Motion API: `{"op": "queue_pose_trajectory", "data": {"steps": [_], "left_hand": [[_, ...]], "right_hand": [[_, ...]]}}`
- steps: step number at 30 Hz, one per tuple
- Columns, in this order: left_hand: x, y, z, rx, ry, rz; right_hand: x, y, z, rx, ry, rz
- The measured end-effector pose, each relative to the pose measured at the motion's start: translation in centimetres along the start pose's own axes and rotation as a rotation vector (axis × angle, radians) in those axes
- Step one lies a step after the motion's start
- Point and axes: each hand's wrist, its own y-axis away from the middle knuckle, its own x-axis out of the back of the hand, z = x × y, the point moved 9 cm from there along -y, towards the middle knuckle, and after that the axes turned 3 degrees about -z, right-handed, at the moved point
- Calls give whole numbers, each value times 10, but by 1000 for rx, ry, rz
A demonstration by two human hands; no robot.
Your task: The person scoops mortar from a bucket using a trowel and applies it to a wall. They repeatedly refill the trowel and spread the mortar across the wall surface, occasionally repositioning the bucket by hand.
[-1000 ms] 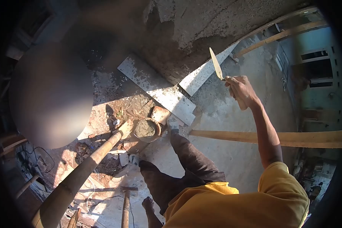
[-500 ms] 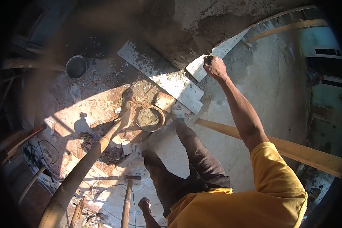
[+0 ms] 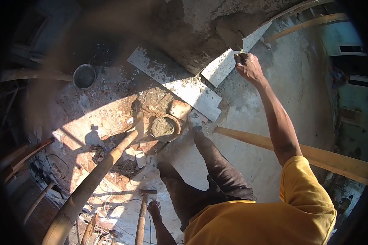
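I held the trowel (image 3: 228,37) against the wall (image 3: 200,14), right hand (image 3: 250,68) fingers clamped on it, seemingly for pressure. Left hand (image 3: 154,208) hung near a pole (image 3: 142,218), fingers loosely apart. Mortar bucket (image 3: 164,141) stood near, beside one foot (image 3: 195,121); spattered boards (image 3: 192,96) lay below, likely catching drips.

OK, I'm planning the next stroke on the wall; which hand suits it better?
Right hand, probably: it holds the trowel at the wall; the left hand hangs low, away from it.
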Motion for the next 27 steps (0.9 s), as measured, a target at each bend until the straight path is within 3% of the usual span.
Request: {"op": "queue_pose_trajectory", "data": {"steps": [1, 2, 3, 5, 6, 7, 8, 10, 13, 16, 19, 21, 23, 25, 27], "left_hand": [[6, 6, -4, -6, 0, 15], [15, 9, -5, -13, -7, 24], [16, 7, -16, 32, -15, 24], [36, 10, -69, 140, -23, 32], [41, 17, -85, 189, 30, 89], [43, 3, -108, 200, 74, -23], [50, -1, -131, 231, 18, -7], [50, 7, -118, 236, -62, 18], [38, 4, -82, 153, -53, 55], [31, 10, -56, 98, 11, 85], [35, 18, -90, 170, -18, 48], [36, 23, -127, 282, 236, -25], [27, 67, -103, 342, 184, 102], [22, 67, -112, 375, 146, 73], [13, 57, -105, 355, 59, 27]], "right_hand": [[-4, 9, 7, 32, 90, 24], [15, 29, -10, -40, 9, -116], [25, 46, -10, -105, 13, -120], [37, 69, -5, -226, 21, -144], [42, 66, -15, -186, 12, -115], [46, 64, -25, -150, 2, -89], [49, 66, -32, -127, -13, -65], [42, 31, -48, -173, -39, -109], [-13, -21, -33, 159, 152, -102], [-5, 1, -25, 87, 225, -58], [52, 35, -28, -91, 169, 50], [82, 52, -25, -130, 175, 106], [103, 75, -25, -148, 115, 149], [110, 99, -29, -200, 71, 174], [99, 96, -46, -118, 80, 154]]}}
